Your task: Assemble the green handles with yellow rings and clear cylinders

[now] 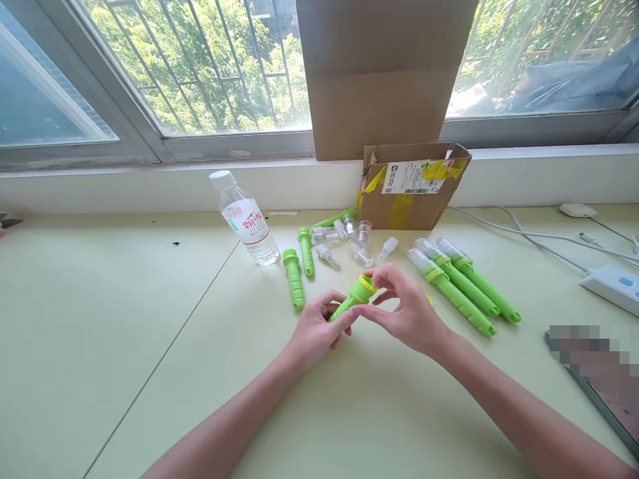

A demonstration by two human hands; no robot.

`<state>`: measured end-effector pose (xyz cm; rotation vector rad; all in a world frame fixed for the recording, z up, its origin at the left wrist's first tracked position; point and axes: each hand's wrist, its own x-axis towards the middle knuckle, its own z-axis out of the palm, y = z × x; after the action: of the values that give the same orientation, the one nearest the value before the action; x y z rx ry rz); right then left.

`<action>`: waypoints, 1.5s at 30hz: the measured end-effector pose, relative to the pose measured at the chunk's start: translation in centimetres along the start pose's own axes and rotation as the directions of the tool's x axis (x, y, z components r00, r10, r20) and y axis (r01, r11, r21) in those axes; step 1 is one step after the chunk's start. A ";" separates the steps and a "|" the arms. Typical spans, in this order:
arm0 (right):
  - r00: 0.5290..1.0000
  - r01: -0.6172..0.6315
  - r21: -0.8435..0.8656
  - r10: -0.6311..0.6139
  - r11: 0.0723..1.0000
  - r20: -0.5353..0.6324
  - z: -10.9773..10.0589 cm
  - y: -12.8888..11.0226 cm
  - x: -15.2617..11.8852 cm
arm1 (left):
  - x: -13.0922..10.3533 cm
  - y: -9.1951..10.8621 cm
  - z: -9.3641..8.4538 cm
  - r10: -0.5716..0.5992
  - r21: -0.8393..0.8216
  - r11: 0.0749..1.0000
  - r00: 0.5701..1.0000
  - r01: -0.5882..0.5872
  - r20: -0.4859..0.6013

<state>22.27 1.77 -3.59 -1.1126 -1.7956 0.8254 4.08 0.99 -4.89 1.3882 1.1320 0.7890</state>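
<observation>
My left hand is wrapped round the lower part of a green threaded handle, which tilts up to the right. Around the handle's open mouth sits a yellow ring. The fingertips of my right hand pinch at that ring, and its thumb lies near the neck of the handle. Two loose green handles lie beyond my left hand. Several clear caps and white nozzle pieces are scattered behind the held handle. A bit of yellow shows behind my right wrist.
A water bottle stands at the back left. Behind the parts is an open cardboard box. Three green handles with clear caps lie at the right, near white cables, a power strip and a phone.
</observation>
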 end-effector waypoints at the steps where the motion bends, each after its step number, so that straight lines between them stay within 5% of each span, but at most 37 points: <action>1: 1.000 -0.007 0.004 0.007 1.000 -0.003 0.1 0.0 0.0 | 0.0 -0.1 0.0 0.001 0.002 1.000 1.000 -0.001 0.003; 45: 0.981 0.093 0.053 -0.083 0.994 -0.174 0.9 1.0 -0.3 | -0.1 0.0 0.0 -0.006 0.070 0.998 1.000 0.005 0.021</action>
<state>21.87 1.83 -4.90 -1.0255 -1.6538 0.7051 4.08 0.92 -4.88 1.4474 1.1561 0.7351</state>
